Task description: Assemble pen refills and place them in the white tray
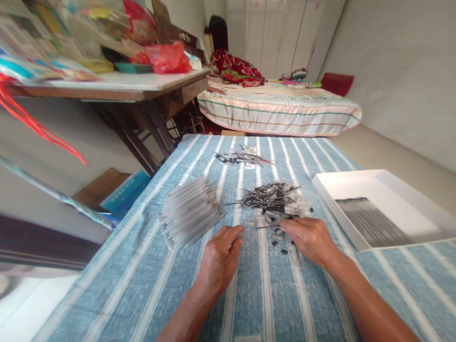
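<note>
My left hand [221,251] is closed in a pinch above the striped cloth, with a small greyish bit showing at its fingertips that I cannot make out. My right hand [309,237] pinches a thin dark pen refill [265,227], which points left at the near edge of a loose pile of pen parts [269,197]. That pile mixes dark slender refills with pale translucent pieces. Small black caps [284,251] lie scattered near my right fingers. Left of my hands rests a stack of clear pen barrels [192,209], side by side and slightly blurred.
On the right stands a white shallow box [351,237] with a row of dark-tipped pens [370,221] inside. Farther back on the blue striped tablecloth [199,294] is a smaller heap of thin parts [242,156]. A cluttered desk [171,81] and a bed [281,107] stand beyond.
</note>
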A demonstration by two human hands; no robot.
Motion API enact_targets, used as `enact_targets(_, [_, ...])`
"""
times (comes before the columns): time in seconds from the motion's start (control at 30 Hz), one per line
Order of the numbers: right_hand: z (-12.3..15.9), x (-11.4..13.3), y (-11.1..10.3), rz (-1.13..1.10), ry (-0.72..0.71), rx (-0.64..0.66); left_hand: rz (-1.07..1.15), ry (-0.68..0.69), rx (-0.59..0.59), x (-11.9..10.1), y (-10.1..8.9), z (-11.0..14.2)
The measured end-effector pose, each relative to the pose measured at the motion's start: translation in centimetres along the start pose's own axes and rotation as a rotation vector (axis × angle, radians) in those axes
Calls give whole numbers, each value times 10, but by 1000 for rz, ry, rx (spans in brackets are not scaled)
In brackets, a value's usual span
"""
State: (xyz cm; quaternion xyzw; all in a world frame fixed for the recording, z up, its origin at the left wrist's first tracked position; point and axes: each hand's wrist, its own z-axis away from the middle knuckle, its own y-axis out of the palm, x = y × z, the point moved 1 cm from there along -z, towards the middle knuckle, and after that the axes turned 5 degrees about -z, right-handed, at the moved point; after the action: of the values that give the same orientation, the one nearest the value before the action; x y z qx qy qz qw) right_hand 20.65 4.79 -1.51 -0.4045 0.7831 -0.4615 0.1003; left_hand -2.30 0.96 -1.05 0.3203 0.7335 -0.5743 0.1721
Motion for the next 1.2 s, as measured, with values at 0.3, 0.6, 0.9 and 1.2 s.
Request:
enact_targets(0.3, [-2,6,-3,74,-97,37,23,58,61,-3,1,0])
enact_targets(0.6, [-6,16,-9,143,-172,50,-108,138,256,-9,-4,3])
enact_targets(0.9, [0,16,-6,70,-152,110,-107,91,389,-11,-8,3])
enact_targets(1.2, [2,16,-7,33,-134,172,30,96,332,-12,-11,3])
